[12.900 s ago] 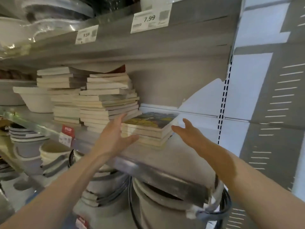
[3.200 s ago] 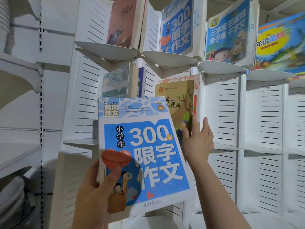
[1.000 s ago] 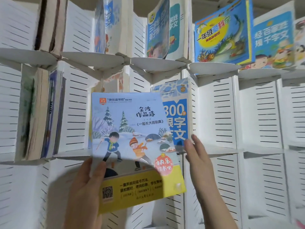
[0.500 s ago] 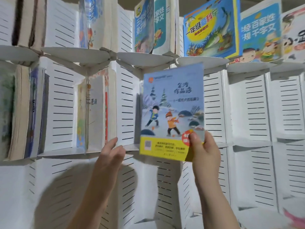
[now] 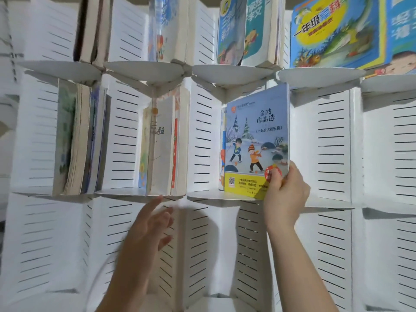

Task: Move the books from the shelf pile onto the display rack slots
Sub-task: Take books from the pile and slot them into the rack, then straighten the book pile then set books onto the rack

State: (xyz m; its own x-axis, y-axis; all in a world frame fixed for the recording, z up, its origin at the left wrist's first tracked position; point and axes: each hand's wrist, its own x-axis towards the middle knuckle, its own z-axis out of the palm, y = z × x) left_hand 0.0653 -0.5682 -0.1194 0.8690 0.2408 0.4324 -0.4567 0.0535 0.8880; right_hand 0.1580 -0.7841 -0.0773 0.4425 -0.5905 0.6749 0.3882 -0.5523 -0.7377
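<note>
A book with a snow scene and two children on its cover [image 5: 254,140] stands upright in a middle-row slot of the white display rack [image 5: 326,149], its yellow bottom band on the slot's ledge. My right hand [image 5: 284,192] grips its lower right corner, thumb on the cover. Behind it the edge of another blue book [image 5: 222,143] shows. My left hand [image 5: 148,224] hangs free below the neighbouring slot, fingers spread and holding nothing. The shelf pile is out of view.
Slots to the left hold upright books [image 5: 162,145] and a thicker bundle [image 5: 78,140]. The top row carries colourful books [image 5: 333,30]. Slots to the right of the snow book and the row below show bare slatted white panels [image 5: 387,154].
My right hand has pushed the snow book up and back into the slot, so it now stands on the ledge. My left hand has dropped lower and opened, away from the book.
</note>
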